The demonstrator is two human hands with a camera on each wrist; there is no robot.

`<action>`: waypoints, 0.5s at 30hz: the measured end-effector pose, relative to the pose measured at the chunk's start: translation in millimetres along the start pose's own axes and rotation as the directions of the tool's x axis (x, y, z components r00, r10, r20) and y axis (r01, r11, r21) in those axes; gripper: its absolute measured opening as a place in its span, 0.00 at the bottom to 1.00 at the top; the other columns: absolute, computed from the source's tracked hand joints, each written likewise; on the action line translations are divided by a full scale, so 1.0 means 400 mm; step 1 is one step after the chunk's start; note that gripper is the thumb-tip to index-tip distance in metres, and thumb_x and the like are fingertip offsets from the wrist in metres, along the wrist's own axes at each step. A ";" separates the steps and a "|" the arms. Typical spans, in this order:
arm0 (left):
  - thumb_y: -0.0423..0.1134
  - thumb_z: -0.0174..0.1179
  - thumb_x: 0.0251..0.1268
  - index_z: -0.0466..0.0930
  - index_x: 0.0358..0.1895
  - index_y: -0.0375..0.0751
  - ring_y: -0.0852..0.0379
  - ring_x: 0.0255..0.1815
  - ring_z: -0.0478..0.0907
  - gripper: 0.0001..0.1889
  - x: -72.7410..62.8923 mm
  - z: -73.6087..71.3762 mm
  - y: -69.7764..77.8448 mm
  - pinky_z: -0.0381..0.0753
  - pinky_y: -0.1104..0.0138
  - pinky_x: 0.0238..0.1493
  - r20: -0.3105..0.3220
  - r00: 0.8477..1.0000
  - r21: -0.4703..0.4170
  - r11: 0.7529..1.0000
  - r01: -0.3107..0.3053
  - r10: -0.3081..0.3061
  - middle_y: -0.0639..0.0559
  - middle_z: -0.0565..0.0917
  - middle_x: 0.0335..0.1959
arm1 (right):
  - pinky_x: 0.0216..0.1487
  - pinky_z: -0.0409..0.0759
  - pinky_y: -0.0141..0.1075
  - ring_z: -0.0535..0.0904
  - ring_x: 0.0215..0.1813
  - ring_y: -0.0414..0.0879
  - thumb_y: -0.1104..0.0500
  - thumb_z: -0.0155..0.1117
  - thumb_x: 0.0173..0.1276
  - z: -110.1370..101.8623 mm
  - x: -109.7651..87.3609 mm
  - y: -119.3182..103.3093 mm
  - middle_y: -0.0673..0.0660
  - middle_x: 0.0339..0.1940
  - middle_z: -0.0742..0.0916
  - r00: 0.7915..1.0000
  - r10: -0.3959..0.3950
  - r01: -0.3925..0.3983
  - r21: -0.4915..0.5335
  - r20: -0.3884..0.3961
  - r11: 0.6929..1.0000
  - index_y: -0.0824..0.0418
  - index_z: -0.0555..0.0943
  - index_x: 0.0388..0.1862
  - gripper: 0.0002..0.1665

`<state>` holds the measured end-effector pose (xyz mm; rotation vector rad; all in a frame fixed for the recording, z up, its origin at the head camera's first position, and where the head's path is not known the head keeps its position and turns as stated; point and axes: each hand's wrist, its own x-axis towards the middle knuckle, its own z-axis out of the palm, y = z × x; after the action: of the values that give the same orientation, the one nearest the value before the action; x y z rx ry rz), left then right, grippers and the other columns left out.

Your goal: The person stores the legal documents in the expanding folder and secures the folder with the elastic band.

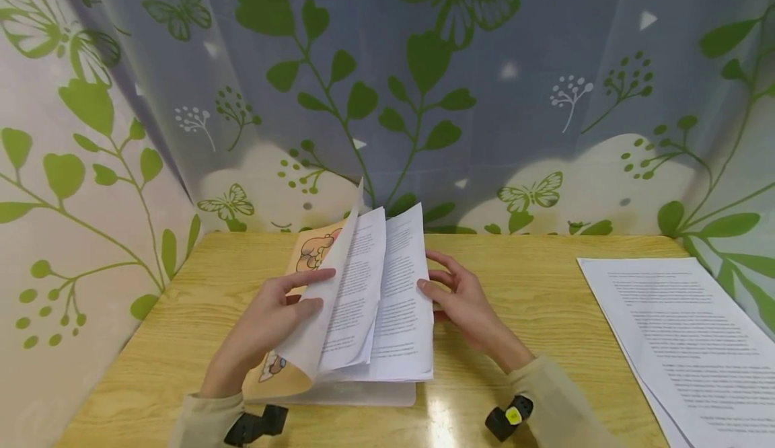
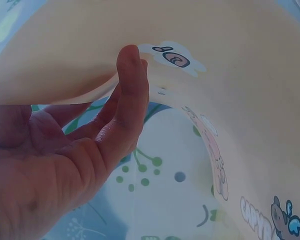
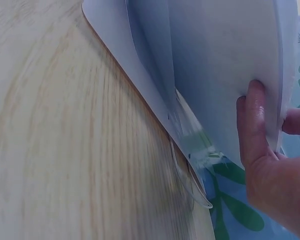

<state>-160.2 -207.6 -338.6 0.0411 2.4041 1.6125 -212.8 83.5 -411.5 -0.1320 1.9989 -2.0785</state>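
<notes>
In the head view my left hand (image 1: 269,317) holds the lifted cover (image 1: 290,384), pale orange with cartoon drawings, of what looks like a folder or clear-sleeved book. The left wrist view shows the cover (image 2: 230,65) bent in a curve, its edge between thumb and fingers; the thumb tip is hidden. My right hand (image 1: 457,296) pinches the right edge of several printed sheets (image 1: 402,300), thumb on the near face and fingers behind. Another printed sheet (image 1: 360,266) stands between them and the cover. In the right wrist view a clear plastic sleeve (image 3: 190,130) hangs beneath the sheets.
A wood-grain table (image 1: 521,266) lies under everything. At the right, a pile of printed papers (image 1: 684,333) rests on it, its sheets slightly askew. A curtain (image 1: 375,64) with green leaves and butterflies hangs behind and around the table.
</notes>
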 end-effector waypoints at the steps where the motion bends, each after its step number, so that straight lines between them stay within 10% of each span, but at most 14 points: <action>1: 0.32 0.55 0.71 0.75 0.72 0.48 0.50 0.32 0.85 0.26 0.000 0.000 0.000 0.87 0.59 0.30 0.002 1.000 -0.004 1.000 -0.004 0.004 0.33 0.81 0.55 | 0.41 0.89 0.43 0.88 0.43 0.47 0.62 0.60 0.76 0.001 0.000 0.001 0.66 0.66 0.80 1.000 -0.001 0.001 0.003 0.001 1.000 0.49 0.64 0.79 0.35; 15: 0.33 0.56 0.72 0.73 0.73 0.46 0.52 0.33 0.85 0.27 -0.003 -0.001 -0.001 0.86 0.59 0.29 0.003 1.000 -0.022 1.000 -0.020 0.020 0.33 0.81 0.56 | 0.40 0.88 0.41 0.88 0.43 0.46 0.63 0.60 0.77 0.020 0.006 0.006 0.65 0.66 0.80 1.000 0.007 -0.008 0.038 0.007 0.999 0.48 0.63 0.79 0.36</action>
<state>-159.2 -208.3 -338.5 0.0635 2.3907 1.6463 -212.8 74.9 -413.8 -0.1239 1.9513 -2.1077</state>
